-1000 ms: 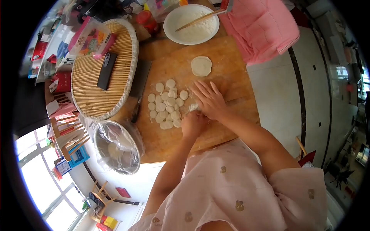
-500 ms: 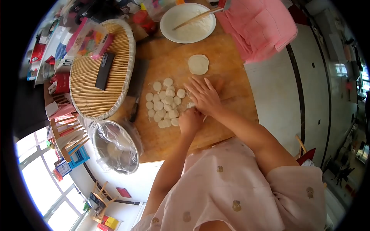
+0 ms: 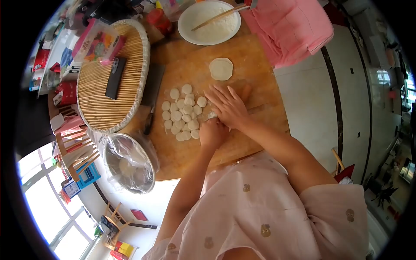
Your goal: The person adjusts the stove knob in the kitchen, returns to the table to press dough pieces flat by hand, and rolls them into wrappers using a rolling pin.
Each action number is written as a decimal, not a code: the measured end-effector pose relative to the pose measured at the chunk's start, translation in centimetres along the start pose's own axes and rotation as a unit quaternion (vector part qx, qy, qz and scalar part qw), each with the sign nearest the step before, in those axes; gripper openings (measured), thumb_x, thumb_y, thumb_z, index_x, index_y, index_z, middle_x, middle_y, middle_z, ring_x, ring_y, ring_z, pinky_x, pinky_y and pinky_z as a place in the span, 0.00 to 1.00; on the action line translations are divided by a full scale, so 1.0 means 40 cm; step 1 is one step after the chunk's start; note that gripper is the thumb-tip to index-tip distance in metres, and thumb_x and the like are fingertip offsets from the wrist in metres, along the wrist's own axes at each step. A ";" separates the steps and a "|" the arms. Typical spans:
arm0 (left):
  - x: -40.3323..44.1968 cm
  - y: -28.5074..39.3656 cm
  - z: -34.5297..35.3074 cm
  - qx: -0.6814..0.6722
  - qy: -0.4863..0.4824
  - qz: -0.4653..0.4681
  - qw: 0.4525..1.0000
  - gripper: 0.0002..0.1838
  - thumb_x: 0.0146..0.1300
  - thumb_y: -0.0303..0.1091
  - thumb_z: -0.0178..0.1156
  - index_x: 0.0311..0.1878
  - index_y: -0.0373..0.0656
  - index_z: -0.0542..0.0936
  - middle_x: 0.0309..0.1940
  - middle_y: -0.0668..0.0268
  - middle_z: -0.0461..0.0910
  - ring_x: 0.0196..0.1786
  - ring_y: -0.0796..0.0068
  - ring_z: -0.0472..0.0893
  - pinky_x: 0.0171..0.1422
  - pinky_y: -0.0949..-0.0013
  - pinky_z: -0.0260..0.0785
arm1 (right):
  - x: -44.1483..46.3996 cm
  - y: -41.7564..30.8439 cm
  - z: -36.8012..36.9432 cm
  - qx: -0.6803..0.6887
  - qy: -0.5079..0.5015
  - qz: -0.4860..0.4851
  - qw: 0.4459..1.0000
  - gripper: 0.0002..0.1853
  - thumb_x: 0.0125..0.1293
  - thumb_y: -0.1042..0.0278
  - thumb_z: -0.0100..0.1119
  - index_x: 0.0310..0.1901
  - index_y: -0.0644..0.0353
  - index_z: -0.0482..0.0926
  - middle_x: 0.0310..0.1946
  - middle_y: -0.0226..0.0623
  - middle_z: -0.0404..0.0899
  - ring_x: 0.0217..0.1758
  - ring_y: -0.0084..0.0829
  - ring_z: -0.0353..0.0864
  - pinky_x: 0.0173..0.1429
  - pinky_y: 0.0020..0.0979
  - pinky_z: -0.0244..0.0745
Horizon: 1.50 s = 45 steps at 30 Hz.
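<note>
While the right hand [image 3: 229, 106] lies flat with fingers spread, the curled left hand [image 3: 213, 133], its grip too hidden to tell, sits nearer the dough pieces [image 3: 186, 117] leftward on the desk [image 3: 186, 56].

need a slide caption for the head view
Left hand and right hand close together on a wooden board, near clustered dough rounds and one flat disc.

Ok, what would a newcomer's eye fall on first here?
Probably the cluster of small dough discs on the wooden board, picture-left of the left hand and right hand. Next, the large round slatted tray at upper left, then the pink fabric at upper right.
</note>
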State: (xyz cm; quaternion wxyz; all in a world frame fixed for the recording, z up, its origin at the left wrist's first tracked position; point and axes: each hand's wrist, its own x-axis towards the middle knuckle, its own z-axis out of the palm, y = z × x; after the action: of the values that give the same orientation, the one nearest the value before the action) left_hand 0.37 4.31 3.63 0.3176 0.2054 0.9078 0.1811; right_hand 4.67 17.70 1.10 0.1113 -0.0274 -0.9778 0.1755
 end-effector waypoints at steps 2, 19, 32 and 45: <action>0.013 -0.052 0.028 -0.101 0.035 0.017 0.994 0.13 0.64 0.38 0.64 0.38 0.36 0.87 0.34 0.49 0.87 0.39 0.50 0.87 0.44 0.55 0.79 | -0.046 0.016 -0.031 -0.018 -0.036 -0.012 0.999 0.27 0.74 0.61 0.51 0.71 0.61 0.71 0.76 0.40 0.67 0.81 0.38 0.60 0.82 0.46 0.52; -0.003 -0.090 0.065 -0.199 0.037 0.009 0.979 0.14 0.64 0.41 0.65 0.43 0.39 0.87 0.33 0.52 0.87 0.38 0.53 0.87 0.41 0.54 0.78 | -0.198 0.058 -0.074 -0.018 -0.096 0.022 0.995 0.29 0.73 0.56 0.53 0.72 0.60 0.71 0.76 0.39 0.67 0.82 0.36 0.59 0.83 0.48 0.51; 0.000 -0.096 0.066 -0.197 0.042 -0.006 0.979 0.14 0.64 0.40 0.66 0.42 0.40 0.88 0.33 0.54 0.88 0.40 0.52 0.88 0.46 0.55 0.80 | -0.202 0.063 -0.053 -0.011 -0.114 0.009 0.993 0.28 0.72 0.61 0.53 0.71 0.62 0.71 0.78 0.39 0.64 0.83 0.36 0.57 0.83 0.46 0.50; 0.010 -0.093 0.043 -0.151 -0.009 -0.003 0.989 0.15 0.63 0.39 0.67 0.44 0.37 0.87 0.36 0.53 0.88 0.39 0.54 0.88 0.45 0.56 0.80 | -0.145 0.046 -0.032 -0.013 -0.091 -0.008 0.996 0.29 0.74 0.57 0.53 0.73 0.59 0.69 0.75 0.40 0.67 0.82 0.39 0.58 0.82 0.48 0.53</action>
State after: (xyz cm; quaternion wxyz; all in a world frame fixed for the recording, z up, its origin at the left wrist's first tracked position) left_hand 0.24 1.67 0.47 0.3533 0.1538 0.8681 0.3130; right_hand 10.66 19.31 0.44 0.0233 -0.0047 -0.9862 0.1637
